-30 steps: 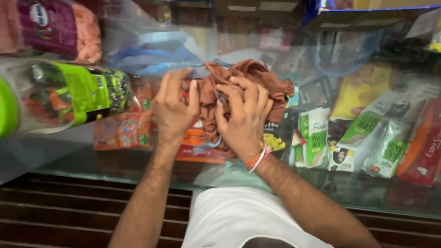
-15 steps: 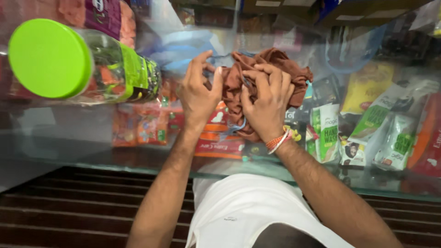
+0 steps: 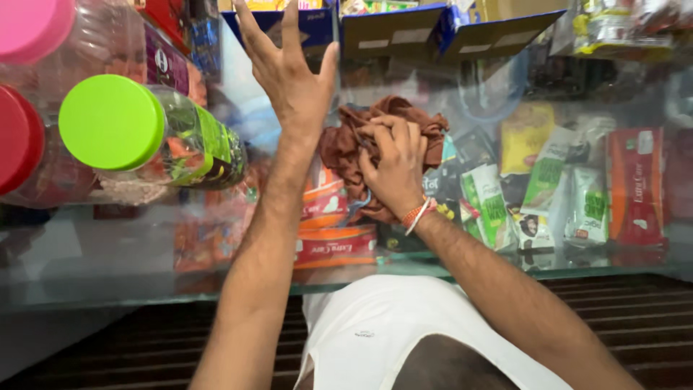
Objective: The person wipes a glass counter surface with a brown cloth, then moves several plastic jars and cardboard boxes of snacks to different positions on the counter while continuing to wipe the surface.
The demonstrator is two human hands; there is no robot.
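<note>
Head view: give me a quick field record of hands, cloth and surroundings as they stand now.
left hand: raised, fingers spread, holding nothing, off the cloth
right hand: pressed on the brown cloth, fingers curled into it
surface: glass counter, packets visible beneath
jars: green-lidded jar beside the left arm, pink and red lids further left
boxes: blue cardboard boxes beyond the cloth

Left hand (image 3: 289, 76) is raised with fingers spread and extended, palm turned away from the camera; nothing is held. The left forearm is stretched long and nearly straight from the lower frame. Right hand (image 3: 393, 166) is shown lower, fingers curled tightly inward in a clutching pose, with bands worn at the wrist. The right forearm is angled in from the lower right.
</note>
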